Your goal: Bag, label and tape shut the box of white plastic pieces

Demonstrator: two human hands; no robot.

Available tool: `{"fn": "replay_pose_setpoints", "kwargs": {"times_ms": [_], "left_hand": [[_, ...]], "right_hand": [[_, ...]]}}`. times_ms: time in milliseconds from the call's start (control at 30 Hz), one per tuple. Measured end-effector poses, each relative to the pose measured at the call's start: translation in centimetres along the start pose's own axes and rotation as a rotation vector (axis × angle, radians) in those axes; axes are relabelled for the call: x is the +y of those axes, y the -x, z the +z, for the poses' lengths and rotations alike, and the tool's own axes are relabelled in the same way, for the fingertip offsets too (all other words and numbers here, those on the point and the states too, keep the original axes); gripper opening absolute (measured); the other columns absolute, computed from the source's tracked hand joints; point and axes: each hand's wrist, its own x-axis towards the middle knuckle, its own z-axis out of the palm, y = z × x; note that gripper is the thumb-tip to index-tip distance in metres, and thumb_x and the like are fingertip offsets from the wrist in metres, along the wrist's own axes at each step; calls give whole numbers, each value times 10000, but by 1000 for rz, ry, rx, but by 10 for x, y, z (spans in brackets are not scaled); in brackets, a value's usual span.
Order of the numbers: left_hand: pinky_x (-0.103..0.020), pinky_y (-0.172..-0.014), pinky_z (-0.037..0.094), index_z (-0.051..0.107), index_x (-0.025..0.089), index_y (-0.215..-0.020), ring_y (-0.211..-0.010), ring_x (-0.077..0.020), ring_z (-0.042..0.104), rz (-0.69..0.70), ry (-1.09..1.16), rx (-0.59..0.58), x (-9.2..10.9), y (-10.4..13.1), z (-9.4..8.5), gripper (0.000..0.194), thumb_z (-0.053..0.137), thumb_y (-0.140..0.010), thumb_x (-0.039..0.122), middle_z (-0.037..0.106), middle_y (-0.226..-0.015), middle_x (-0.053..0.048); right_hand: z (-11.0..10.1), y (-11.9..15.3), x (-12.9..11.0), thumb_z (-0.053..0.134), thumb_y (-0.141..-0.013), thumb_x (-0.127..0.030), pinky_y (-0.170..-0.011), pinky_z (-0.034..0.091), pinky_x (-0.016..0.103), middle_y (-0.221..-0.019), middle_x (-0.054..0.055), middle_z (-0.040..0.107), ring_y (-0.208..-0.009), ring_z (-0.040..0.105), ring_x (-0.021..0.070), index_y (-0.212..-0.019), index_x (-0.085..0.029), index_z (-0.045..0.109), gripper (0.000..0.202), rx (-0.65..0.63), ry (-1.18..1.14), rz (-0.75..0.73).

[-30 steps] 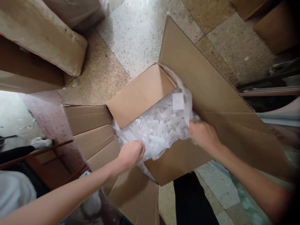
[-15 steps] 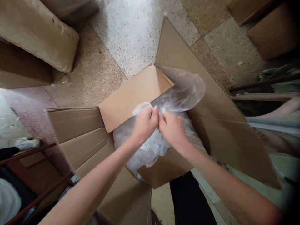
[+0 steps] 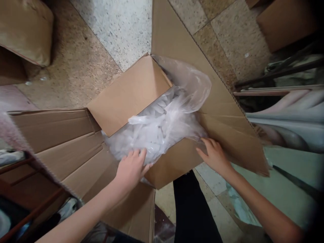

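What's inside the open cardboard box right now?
In the cardboard box, a clear plastic bag lies gathered over many small white pieces. The far flap and left hand hide part; anything beneath the top layer can't be seen.

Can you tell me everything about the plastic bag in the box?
The bag looks thin, see-through and crinkly. It lies in the open box, with white pieces in it. It is bunched up, and one loose end puffs out against the big flap. The left hand rests on its edge; the right hand is beside it. I can't see a knot.
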Motion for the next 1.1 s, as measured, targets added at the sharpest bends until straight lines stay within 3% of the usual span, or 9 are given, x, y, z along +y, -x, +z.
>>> {"fn": "replay_pose_setpoints", "kwargs": {"times_ms": [100,333,433,567,667,767,933,1033,1100], "left_hand": [[-348,-670,490,457,143,-1293,-962,-314,634,-27,-21,-13,14,-13,16,511,555,-902,457,623,-1053,-137],[-303,-542,371,523,166,-1071,-758,-273,661,0,5,27,20,-52,25,244,351,-969,304,664,-894,-113],[-303,-555,328,542,173,-1023,-719,-251,638,-1,54,66,18,-67,21,240,325,-950,245,671,-859,-106],[-294,-581,303,545,185,-971,-686,-201,590,63,173,182,29,-76,12,217,340,-933,244,658,-810,-74],[-292,-583,284,541,186,-969,-675,-181,575,139,226,232,41,-73,9,200,351,-921,228,660,-806,-58],[-292,-576,272,540,193,-951,-676,-177,570,102,309,273,46,-67,12,208,337,-927,232,658,-808,-52],[-273,-594,308,535,204,-865,-649,-154,542,65,574,271,40,-58,23,170,386,-921,263,602,-702,-2],[-258,-648,391,532,194,-849,-691,-134,564,-21,914,303,36,-46,22,182,407,-926,303,616,-746,1],[-256,-697,432,545,185,-887,-761,-135,588,-94,1041,384,30,-36,17,196,437,-924,344,637,-827,-17]], "right_hand": [[18,-12,12,395,-917,-334,-862,467,407,-1105,203,632,-1016,600,299,-1114,-90,570,360,58,77,-23],[21,-56,-9,368,-950,-246,-609,316,316,-936,119,650,-779,587,237,-948,-148,607,258,223,290,166],[20,-52,-16,362,-932,-186,-653,347,322,-973,133,637,-825,571,239,-999,-140,619,270,273,237,126],[19,-26,-32,421,-932,-245,-814,404,378,-1034,179,613,-977,533,277,-1040,-98,620,270,479,154,18],[23,-10,-47,471,-940,-331,-823,403,381,-986,137,640,-940,541,264,-965,-124,643,270,301,196,-243],[27,-5,-55,503,-932,-367,-908,388,394,-1069,126,638,-1021,528,273,-1035,-124,648,301,87,299,-496],[9,-6,-63,567,-894,-421,-1036,326,457,-1201,154,588,-1130,481,314,-1175,-79,593,444,-5,392,-549],[-21,15,-67,551,-889,-488,-962,377,472,-1020,120,627,-995,534,298,-1014,-119,628,398,-66,401,-566],[-42,43,-62,473,-930,-491,-807,432,424,-829,75,620,-837,564,256,-821,-175,611,362,-131,372,-560]]}}
